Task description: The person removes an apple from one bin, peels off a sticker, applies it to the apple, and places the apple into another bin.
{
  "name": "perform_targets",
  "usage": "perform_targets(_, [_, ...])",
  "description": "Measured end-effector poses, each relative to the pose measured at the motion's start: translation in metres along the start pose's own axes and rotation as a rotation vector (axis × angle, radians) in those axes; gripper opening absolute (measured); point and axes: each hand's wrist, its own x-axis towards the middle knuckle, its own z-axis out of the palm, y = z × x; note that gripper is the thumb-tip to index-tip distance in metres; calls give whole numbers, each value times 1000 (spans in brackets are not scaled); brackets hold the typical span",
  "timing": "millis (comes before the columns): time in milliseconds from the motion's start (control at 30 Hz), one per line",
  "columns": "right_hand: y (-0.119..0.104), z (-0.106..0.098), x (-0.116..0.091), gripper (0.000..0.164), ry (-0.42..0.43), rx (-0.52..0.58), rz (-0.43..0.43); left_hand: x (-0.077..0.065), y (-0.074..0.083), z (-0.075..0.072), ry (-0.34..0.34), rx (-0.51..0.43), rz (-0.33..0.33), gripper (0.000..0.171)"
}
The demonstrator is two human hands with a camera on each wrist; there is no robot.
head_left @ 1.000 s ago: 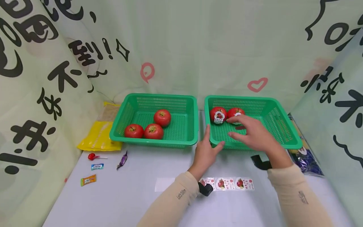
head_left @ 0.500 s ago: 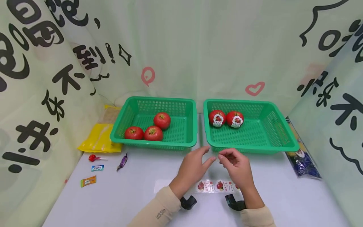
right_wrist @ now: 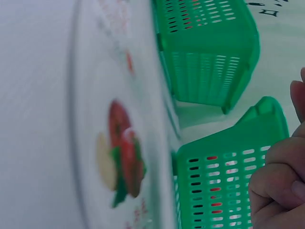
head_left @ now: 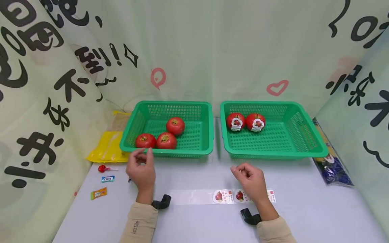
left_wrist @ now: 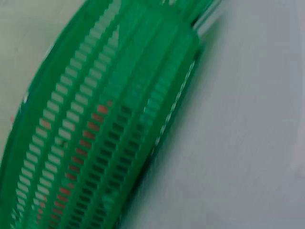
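My left hand (head_left: 141, 172) is raised before the front rim of the left green basket (head_left: 194, 153), fingers bent and nothing seen between them. Its fingertips overlap the rim just below the nearest apple (head_left: 145, 140); two other red apples, one of them (head_left: 175, 126) farther back, lie in that basket. My right hand (head_left: 250, 179) hovers over a clear strip of apple-picture stickers (head_left: 223, 196), fingers loosely curled and holding nothing visible. That strip also fills the middle of the right wrist view, close and blurred. Two apples with white labels (head_left: 257, 125) sit in the right green basket (head_left: 279, 154).
A lollipop (head_left: 102, 168), a blue-wrapped candy (head_left: 108, 179) and an orange-wrapped one (head_left: 98, 193) lie at the left. My left hand mostly covers a purple candy. A yellow bag (head_left: 107, 146) and a dark blue package (head_left: 332, 170) flank the baskets. Printed curtains stand around the table.
Both hands left the right basket and drew close together over the table. Since then my left hand has swung left to the left basket's front, while the right hand stays near the strip.
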Motion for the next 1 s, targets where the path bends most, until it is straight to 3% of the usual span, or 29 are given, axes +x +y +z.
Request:
perform_targets(100, [4, 1, 1, 24, -36, -59, -57, 13, -9, -7, 103, 25, -198, 45])
perform_targets(200, [6, 2, 1, 26, -35, -100, -77, 21, -17, -11, 89, 24, -334, 70])
perform_targets(333, [6, 1, 0, 25, -33, -111, -54, 27, -28, -12, -38, -31, -435, 99])
perform_targets(467, [-3, 2, 0, 18, -109, -79, -45, 27, -31, -13, -142, -84, -513, 104])
perform_targets(600, [-35, 11, 12, 14, -235, -56, -176, 27, -31, -14, -166, -78, -531, 106])
perform_targets(700, [-73, 23, 43, 20, -286, -84, -365, 27, -34, -12, -161, -84, -513, 107])
perform_targets(800, [-113, 41, 88, 21, -337, -181, -470, 27, -34, -9, -161, -79, -501, 107])
perform_targets(900, [-140, 70, 137, 27, -475, -370, -407, 25, -35, -8, -160, -66, -501, 107])
perform_targets(1000, [-147, 111, 178, 40, -683, -642, -300, 24, -36, -9, -146, -65, -496, 106])
